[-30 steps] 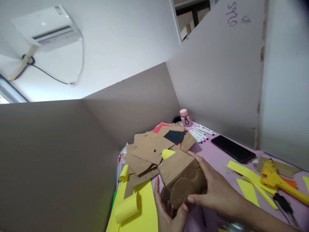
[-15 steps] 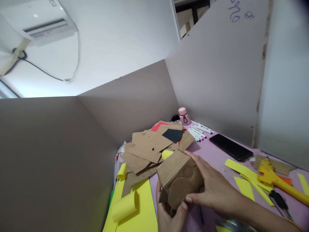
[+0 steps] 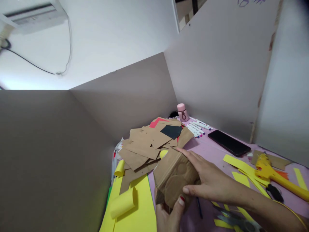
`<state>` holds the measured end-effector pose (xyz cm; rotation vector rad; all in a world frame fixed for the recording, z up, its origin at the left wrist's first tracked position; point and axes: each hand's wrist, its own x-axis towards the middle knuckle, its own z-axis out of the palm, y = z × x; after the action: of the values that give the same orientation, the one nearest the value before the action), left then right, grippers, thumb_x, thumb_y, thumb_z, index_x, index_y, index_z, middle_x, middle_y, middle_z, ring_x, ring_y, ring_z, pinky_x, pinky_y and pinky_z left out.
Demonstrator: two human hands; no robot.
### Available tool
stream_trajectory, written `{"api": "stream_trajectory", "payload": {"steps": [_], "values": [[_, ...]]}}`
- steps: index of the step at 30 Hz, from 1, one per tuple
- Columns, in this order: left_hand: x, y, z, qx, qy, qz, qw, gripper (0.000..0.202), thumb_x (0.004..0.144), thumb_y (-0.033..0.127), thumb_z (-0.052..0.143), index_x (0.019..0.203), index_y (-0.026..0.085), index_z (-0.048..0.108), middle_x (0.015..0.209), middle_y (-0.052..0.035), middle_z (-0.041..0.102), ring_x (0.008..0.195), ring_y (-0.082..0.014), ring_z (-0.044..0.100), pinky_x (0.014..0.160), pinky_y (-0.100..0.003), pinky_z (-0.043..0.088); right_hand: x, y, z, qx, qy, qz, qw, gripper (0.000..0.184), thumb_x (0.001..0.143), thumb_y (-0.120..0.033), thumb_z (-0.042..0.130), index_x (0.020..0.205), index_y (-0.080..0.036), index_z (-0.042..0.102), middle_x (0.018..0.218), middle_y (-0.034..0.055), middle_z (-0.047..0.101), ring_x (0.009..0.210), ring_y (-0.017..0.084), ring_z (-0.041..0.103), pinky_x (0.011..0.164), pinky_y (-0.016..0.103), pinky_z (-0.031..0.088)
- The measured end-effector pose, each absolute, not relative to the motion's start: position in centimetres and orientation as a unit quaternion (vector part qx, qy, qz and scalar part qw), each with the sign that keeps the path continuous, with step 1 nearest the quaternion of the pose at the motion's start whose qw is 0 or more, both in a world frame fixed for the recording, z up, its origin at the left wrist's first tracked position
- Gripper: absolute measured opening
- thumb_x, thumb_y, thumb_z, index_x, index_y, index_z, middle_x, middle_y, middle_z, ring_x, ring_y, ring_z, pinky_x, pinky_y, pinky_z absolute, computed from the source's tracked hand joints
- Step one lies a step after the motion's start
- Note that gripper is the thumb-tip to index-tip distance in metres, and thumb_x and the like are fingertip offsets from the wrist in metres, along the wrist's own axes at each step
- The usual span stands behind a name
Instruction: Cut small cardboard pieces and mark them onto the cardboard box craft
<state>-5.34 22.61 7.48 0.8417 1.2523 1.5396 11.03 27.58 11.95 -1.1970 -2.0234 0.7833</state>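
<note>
A small brown cardboard box (image 3: 169, 167) with rounded cardboard pieces on its near side is held between both hands, tilted above the table. My left hand (image 3: 170, 216) grips it from below, the thumb pressed near the lower edge of a rounded piece. Across the right side and top corner lies my right hand (image 3: 205, 177), its fingers along the far edge and its thumb on the near face. The fingers of my left hand behind the box are mostly hidden. A yellow curled paper piece (image 3: 163, 153) shows just behind the box.
Cardboard sheets (image 3: 142, 145) are piled at the back. Yellow paper (image 3: 137, 216) lies left. On the right are a black phone (image 3: 229, 143), a yellow glue gun (image 3: 267, 170), scissors (image 3: 236, 220) and yellow strips. Markers (image 3: 195, 129) and a pink bottle (image 3: 182, 112) stand near the grey partition.
The box and both hands have shifted slightly left in view, and the box is turned a little. The camera view has tilted down, showing more of the scissors.
</note>
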Motion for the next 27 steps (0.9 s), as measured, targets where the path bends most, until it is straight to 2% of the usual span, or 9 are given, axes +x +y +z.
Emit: {"api": "stream_trajectory", "payload": {"steps": [4, 9, 18, 21, 24, 27], "values": [[-5.6, 22.7, 6.7, 0.302, 0.510, 0.642, 0.486, 0.062, 0.058, 0.028, 0.080, 0.116, 0.013, 0.059, 0.100, -0.0128, 0.077, 0.104, -0.0324, 0.067, 0.088, -0.038, 0.053, 11.0, 27.9, 13.0, -0.435, -0.791, 0.286, 0.321, 0.088, 0.076, -0.043, 0.065, 0.149, -0.013, 0.026, 0.149, 0.0170, 0.040, 0.132, 0.032, 0.041, 0.105, 0.054, 0.037], [-5.8, 22.8, 6.2, 0.244, 0.531, 0.635, 0.505, 0.054, 0.066, 0.029, 0.074, 0.116, 0.016, 0.059, 0.101, -0.0118, 0.075, 0.113, -0.0335, 0.062, 0.091, -0.042, 0.051, 10.7, 27.9, 14.1, -0.434, -0.796, 0.268, 0.325, 0.081, 0.077, -0.042, 0.063, 0.147, -0.016, 0.032, 0.145, 0.0145, 0.046, 0.129, 0.033, 0.044, 0.102, 0.056, 0.039], [-5.1, 22.4, 5.9, 0.221, 0.534, 0.653, 0.490, 0.063, 0.064, 0.028, 0.074, 0.121, 0.016, 0.051, 0.106, -0.0125, 0.074, 0.110, -0.0326, 0.064, 0.090, -0.041, 0.051, 11.0, 27.3, 14.1, -0.430, -0.796, 0.246, 0.349, 0.071, 0.082, -0.039, 0.062, 0.145, -0.023, 0.034, 0.144, 0.0090, 0.049, 0.126, 0.029, 0.046, 0.103, 0.052, 0.041], [-5.1, 22.3, 5.5, 0.233, 0.540, 0.657, 0.471, 0.055, 0.062, 0.028, 0.075, 0.112, 0.015, 0.056, 0.096, -0.0113, 0.076, 0.103, -0.0320, 0.067, 0.086, -0.039, 0.052, 11.1, 27.2, 13.8, -0.437, -0.787, 0.259, 0.351, 0.082, 0.074, -0.041, 0.071, 0.145, -0.023, 0.034, 0.147, 0.0082, 0.046, 0.130, 0.029, 0.043, 0.105, 0.051, 0.039], [-5.0, 22.0, 5.8, 0.252, 0.555, 0.651, 0.453, 0.040, 0.058, 0.029, 0.078, 0.093, 0.017, 0.062, 0.083, -0.0090, 0.078, 0.094, -0.0321, 0.070, 0.079, -0.038, 0.055, 11.2, 26.8, 13.5, -0.452, -0.774, 0.270, 0.352, 0.096, 0.062, -0.035, 0.081, 0.145, -0.025, 0.033, 0.149, 0.0078, 0.044, 0.131, 0.030, 0.042, 0.107, 0.051, 0.037], [-4.8, 21.7, 6.9, 0.276, 0.587, 0.632, 0.423, 0.032, 0.054, 0.031, 0.081, 0.076, 0.019, 0.063, 0.074, -0.0076, 0.076, 0.084, -0.0315, 0.072, 0.074, -0.037, 0.056, 11.3, 26.5, 13.1, -0.461, -0.762, 0.271, 0.365, 0.096, 0.062, -0.029, 0.080, 0.145, -0.029, 0.033, 0.145, 0.0058, 0.048, 0.129, 0.027, 0.044, 0.107, 0.048, 0.038]]}}
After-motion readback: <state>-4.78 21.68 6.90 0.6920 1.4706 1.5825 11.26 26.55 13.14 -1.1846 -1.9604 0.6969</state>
